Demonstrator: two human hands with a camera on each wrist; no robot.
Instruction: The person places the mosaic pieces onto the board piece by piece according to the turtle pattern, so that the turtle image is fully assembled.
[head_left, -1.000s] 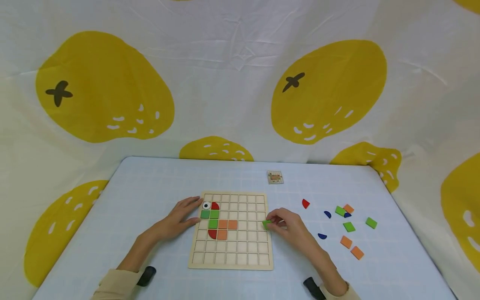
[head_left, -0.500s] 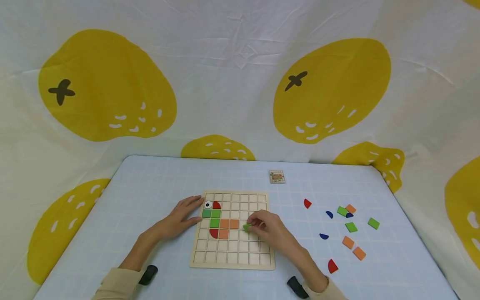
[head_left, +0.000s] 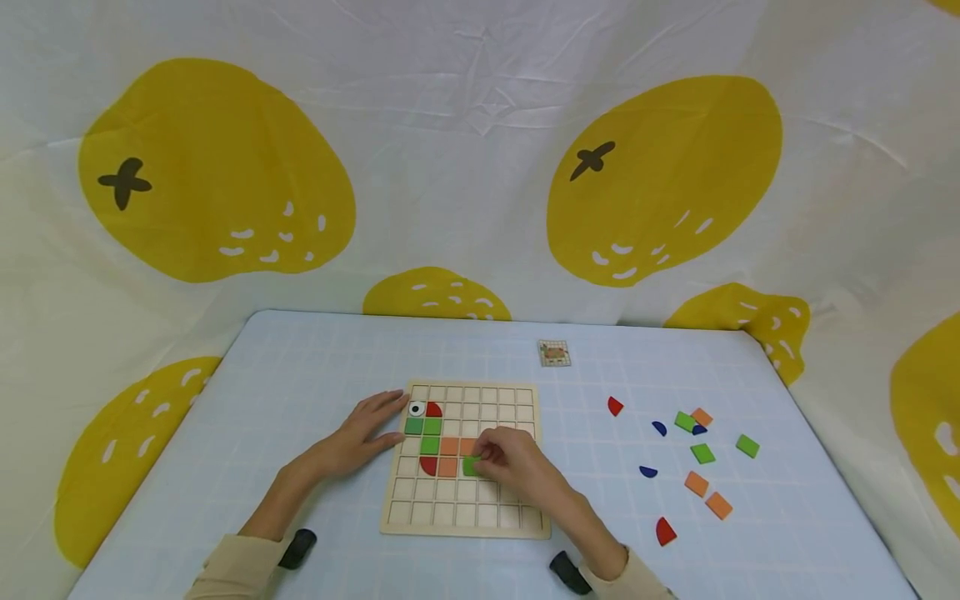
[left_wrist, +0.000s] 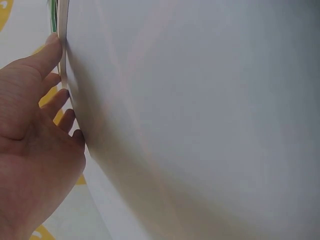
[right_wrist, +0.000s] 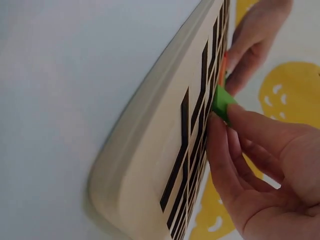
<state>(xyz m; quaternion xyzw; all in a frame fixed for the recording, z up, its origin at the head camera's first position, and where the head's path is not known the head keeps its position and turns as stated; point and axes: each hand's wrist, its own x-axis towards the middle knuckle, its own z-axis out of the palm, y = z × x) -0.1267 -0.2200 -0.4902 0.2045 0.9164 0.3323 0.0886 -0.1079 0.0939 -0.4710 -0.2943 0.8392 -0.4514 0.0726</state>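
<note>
A person's right hand [head_left: 517,462] is pinching a small, flat green square tile [head_left: 470,467] between thumb and fingertips. The tile is tilting over a pale wooden grid board [head_left: 465,531], just below the right-hand orange tile in its row; whether it is sitting fully in its square cell is not clear. The left hand [head_left: 356,437] is spreading its fingers and thumb, touching the board's smooth left edge and gripping nothing.

On the board, a white disc [head_left: 416,409] with a black centre, two red quarter-circles [head_left: 434,411], one dark green square [head_left: 413,427], two bright green squares [head_left: 432,427] and three orange squares [head_left: 447,467] are filling neighbouring cells.

To the right, loose pieces are lying scattered on the pale, faintly checked bench [head_left: 337,342]: red wedges [head_left: 666,532], blue half-circles [head_left: 648,472], green squares [head_left: 747,446] and orange squares [head_left: 718,505]. A small square picture card [head_left: 554,353] is lying beyond the board. Behind, creased white cloth [head_left: 450,167] is hanging, printed with large yellow fruit shapes.
</note>
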